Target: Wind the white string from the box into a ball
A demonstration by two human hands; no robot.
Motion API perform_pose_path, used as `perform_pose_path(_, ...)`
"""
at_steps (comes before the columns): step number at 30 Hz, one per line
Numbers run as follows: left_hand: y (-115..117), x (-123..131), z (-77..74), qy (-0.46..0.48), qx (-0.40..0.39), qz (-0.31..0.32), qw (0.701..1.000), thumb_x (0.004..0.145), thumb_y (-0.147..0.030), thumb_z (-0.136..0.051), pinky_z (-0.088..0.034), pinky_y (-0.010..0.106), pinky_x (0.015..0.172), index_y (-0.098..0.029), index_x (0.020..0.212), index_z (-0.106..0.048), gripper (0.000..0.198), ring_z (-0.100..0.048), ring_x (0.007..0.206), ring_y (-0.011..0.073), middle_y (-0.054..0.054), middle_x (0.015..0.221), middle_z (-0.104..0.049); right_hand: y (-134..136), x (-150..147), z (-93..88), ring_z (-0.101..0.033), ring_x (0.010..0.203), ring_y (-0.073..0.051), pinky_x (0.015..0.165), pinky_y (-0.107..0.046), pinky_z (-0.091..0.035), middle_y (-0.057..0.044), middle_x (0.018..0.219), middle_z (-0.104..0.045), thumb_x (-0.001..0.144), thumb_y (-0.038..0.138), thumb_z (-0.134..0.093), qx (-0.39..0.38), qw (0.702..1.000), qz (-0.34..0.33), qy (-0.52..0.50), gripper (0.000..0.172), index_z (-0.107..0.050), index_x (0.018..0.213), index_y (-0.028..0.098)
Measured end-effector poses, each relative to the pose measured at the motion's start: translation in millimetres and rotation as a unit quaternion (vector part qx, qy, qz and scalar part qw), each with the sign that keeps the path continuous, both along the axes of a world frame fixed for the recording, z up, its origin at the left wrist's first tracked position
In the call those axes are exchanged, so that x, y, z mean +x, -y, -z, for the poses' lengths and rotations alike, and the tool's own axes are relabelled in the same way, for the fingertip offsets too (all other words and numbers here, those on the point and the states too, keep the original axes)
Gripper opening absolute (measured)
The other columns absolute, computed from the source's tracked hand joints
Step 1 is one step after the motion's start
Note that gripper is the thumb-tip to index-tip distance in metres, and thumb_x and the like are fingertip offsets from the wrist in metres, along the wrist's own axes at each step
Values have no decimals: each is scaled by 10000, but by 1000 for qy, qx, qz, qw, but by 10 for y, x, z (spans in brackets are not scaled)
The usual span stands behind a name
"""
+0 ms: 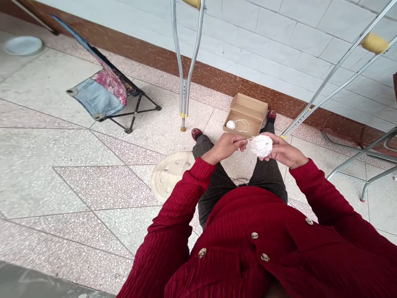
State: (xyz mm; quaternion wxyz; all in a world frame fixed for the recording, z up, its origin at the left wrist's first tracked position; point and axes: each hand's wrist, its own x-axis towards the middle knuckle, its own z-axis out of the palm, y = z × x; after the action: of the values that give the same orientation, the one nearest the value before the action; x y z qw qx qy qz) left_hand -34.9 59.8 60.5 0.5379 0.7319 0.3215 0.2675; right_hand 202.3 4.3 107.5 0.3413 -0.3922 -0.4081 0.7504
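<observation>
A round white piece of yarn work (pixel 261 146) is held up in front of my lap by my right hand (pixel 283 151), whose fingers wrap round its right edge. Just left of it, my left hand (pixel 228 145) is closed in a pinch on a thin light strand or stick that reaches the white piece; which of the two it is cannot be made out. Beyond my hands, an open cardboard box (pixel 248 108) sits on the floor between my feet. A small white yarn ball (pixel 231 124) and loose loops of yarn lie inside it.
A folding chair (pixel 101 93) stands at the left. One metal crutch (pixel 183 89) leans upright by the wall, another (pixel 328 89) at the right. A round cream plastic lid or stool top (pixel 164 174) is beside my left leg. A metal frame (pixel 362 153) stands far right.
</observation>
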Motion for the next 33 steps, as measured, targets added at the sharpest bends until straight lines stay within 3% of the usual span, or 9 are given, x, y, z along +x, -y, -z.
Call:
perform_pose_path(5,-11,50,-55,11,-13,11,1000,954,-334,-521,-457,223,653,-135,748,-696,335,-587,651,106,34,711,-688,-138,-8,-339,-705,770,-192,539,-259,-534,-49,1034,-710,755,231,-734,68,994,82,-32,521,-545,1240,237)
perform_pose_path(8,21,36,-95,4,-34,24,999,948,-344,-539,-464,227,649,-135,729,-689,337,-593,646,108,38,702,-690,-337,-53,-372,-678,782,-176,581,-271,-538,-24,1033,-689,766,243,-730,136,980,145,28,510,-532,1234,281)
perform_pose_path(12,107,-2,-126,-4,-62,49,997,953,-359,-543,-456,221,631,-139,725,-687,349,-599,630,106,37,696,-689,-603,-96,-151,-641,933,-226,707,-333,-550,-48,1101,-663,757,247,-729,251,919,211,218,499,-554,1224,278)
perform_pose_path(16,113,-55,-158,-31,-28,44,998,951,-336,-528,-447,220,637,-143,722,-689,340,-604,635,111,29,692,-690,-631,-122,165,-581,1116,-323,872,-437,-515,-87,1185,-652,651,197,-759,320,849,132,398,486,-641,1121,228)
perform_pose_path(19,60,-115,-161,-51,24,6,998,925,-307,-554,-430,223,654,-150,727,-705,294,-604,659,119,13,694,-692,-503,-97,294,-631,944,-266,780,-391,-528,-53,1021,-686,632,179,-749,282,893,2,350,441,-677,1064,232)
perform_pose_path(23,26,-137,-96,-52,60,-29,996,898,-309,-598,-411,229,672,-155,752,-722,245,-590,692,130,1,712,-691,-314,13,268,-612,664,-148,575,-263,-510,9,820,-655,687,182,-724,99,972,-152,149,460,-646,1137,238)
perform_pose_path(26,38,-74,-17,-32,39,-15,999,917,-338,-572,-415,229,660,-150,791,-727,274,-574,677,126,4,719,-680,-221,53,148,-625,678,-122,579,-229,-530,4,899,-671,665,151,-762,40,990,-129,41,508,-620,1147,230)
perform_pose_path(30,36,14,22,-5,-7,-25,1000,916,-346,-563,-436,219,624,-147,832,-730,273,-552,628,109,11,724,-672,-189,-27,-58,-647,706,-127,546,-222,-535,-23,1058,-675,647,172,-786,56,996,-43,-59,588,-578,1193,234)
perform_pose_path(33,24,20,7,19,-21,-26,999,910,-370,-583,-474,221,648,-153,843,-737,274,-579,665,112,20,769,-687,-232,-110,-181,-651,681,-141,504,-229,-519,-24,1022,-681,640,192,-777,79,993,-3,-82,675,-543,1271,245)
